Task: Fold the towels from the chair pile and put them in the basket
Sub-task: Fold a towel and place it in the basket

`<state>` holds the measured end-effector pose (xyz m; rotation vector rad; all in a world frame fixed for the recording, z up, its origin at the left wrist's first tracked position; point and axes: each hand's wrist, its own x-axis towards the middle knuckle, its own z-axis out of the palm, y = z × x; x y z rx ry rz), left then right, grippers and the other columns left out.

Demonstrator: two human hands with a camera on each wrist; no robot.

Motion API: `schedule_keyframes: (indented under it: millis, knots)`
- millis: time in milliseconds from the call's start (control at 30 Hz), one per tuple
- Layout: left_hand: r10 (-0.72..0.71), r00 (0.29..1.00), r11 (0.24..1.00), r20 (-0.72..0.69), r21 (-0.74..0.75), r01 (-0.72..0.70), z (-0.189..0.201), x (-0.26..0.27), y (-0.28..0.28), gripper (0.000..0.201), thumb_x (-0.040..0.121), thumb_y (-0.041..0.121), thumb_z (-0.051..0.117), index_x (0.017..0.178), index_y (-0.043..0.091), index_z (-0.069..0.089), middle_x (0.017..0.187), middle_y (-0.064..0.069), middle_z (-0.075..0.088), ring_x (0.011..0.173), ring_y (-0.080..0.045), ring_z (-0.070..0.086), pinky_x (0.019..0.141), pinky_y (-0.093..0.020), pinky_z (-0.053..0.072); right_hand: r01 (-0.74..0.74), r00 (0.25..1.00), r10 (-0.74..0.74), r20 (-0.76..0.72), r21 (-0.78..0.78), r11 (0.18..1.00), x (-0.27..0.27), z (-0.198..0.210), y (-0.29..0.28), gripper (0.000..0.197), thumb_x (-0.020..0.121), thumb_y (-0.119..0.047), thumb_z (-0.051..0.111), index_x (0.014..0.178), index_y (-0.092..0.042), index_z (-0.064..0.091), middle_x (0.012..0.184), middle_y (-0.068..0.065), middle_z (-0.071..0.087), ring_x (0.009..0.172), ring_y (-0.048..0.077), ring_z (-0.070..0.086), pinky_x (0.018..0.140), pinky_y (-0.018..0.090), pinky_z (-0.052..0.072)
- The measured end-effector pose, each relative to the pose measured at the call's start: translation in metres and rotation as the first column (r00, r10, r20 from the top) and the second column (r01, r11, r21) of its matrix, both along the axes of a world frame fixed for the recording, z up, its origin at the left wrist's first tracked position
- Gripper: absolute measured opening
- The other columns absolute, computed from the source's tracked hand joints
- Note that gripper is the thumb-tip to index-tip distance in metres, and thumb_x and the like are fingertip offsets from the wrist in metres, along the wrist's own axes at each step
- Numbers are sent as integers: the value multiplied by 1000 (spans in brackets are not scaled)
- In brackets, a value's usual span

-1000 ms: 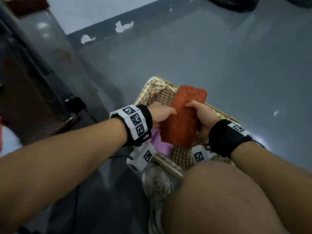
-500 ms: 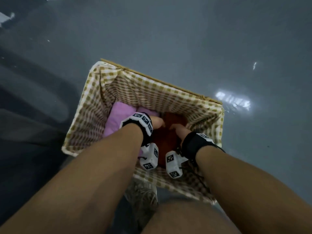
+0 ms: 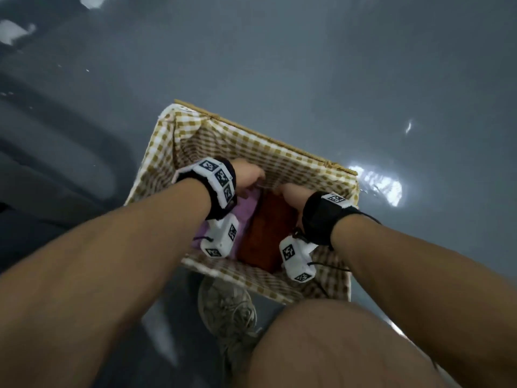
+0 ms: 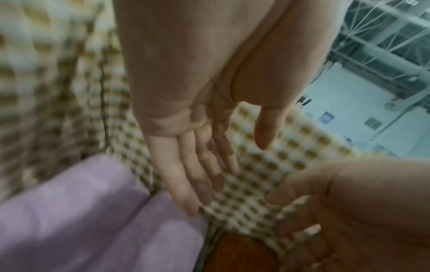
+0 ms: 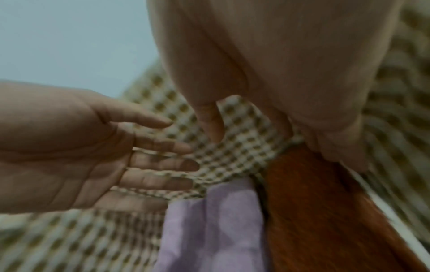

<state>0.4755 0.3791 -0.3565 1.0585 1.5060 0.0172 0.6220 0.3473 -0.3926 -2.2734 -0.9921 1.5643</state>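
Observation:
The basket (image 3: pixel 268 142) with its checked cloth liner stands on the floor below me. A folded purple towel (image 3: pixel 246 208) lies in its left half and a folded rust-orange towel (image 3: pixel 268 228) lies beside it on the right. My left hand (image 3: pixel 251 177) hovers above the purple towel (image 4: pixel 93 220) with fingers straight, holding nothing. My right hand (image 3: pixel 288 191) reaches down at the far end of the orange towel (image 5: pixel 325 220), thumb apart and fingers extended between the towel and the liner wall. The chair pile is out of view.
Glossy grey floor (image 3: pixel 363 79) surrounds the basket on all sides. My shoe (image 3: pixel 226 312) stands just in front of the basket's near wall, and my bare knee (image 3: pixel 335 345) fills the lower right of the head view.
The orange towel went from held above the basket down into it, beside the purple one. Both hands have let go of it, and the left hand has lifted away.

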Motion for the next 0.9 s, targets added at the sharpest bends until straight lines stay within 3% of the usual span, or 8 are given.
schedule_keyframes:
  millis: [67,167,333,433,567,667,733,900]
  knots:
    - [2,1000,998,29,68,-4,32,-19,-1,22,95,27,58,104,11,68,98,-4,66,68,-14,63,56,-24,52,-126,992,126,20,1,992,-16,36,4,30,96,-29,61,122,-14,60,125,7,61,109,27,61,100,35,46]
    - [-63,998,978,10,199,60,87,-63,-17,18,96,24,56,97,11,69,86,-1,68,55,-7,64,47,-18,50,-383,922,384,-44,27,923,-55,96,5,13,94,-23,63,95,-11,64,84,9,57,74,21,52,74,32,40]
    - [3,986,910,-167,410,67,167,-182,-75,24,93,29,57,101,9,69,97,-4,71,89,-22,71,77,-35,57,-751,613,779,-130,212,626,-166,195,-5,15,96,-13,61,106,-4,66,93,11,67,79,19,60,73,26,46]
    - [76,952,861,-295,501,87,208,-247,-118,23,91,33,60,95,13,71,95,-3,74,89,-23,72,77,-35,57,-832,476,876,-76,284,476,-231,236,-18,29,95,-18,62,121,-7,66,118,18,69,99,19,65,89,32,46]
    - [293,900,821,-323,568,-63,248,-343,-198,24,92,35,61,97,13,70,94,-8,75,87,-25,73,84,-36,56,-869,313,946,-83,376,321,-336,273,-64,35,97,-18,60,127,-1,61,101,39,59,80,19,55,68,23,41]
    - [432,807,788,-402,603,-122,258,-398,-262,26,92,38,60,100,16,70,98,-6,74,91,-22,71,91,-38,53,-891,199,973,-119,390,230,-407,285,-106,28,99,-16,58,123,-2,62,115,27,69,88,23,54,64,24,36]
    - [506,718,780,-477,609,-145,256,-428,-304,27,92,40,58,104,19,70,107,-2,71,101,-22,65,92,-35,50,-905,114,988,-100,400,145,-449,286,-132,30,100,-16,57,125,-1,61,108,18,68,87,24,55,66,26,37]
    - [612,563,778,-555,549,-305,225,-482,-385,39,93,39,56,126,20,59,129,-5,62,117,-24,57,97,-33,46,-895,-17,998,55,445,-39,-530,278,-190,25,96,-19,60,118,-11,68,109,8,71,94,21,67,79,35,52]
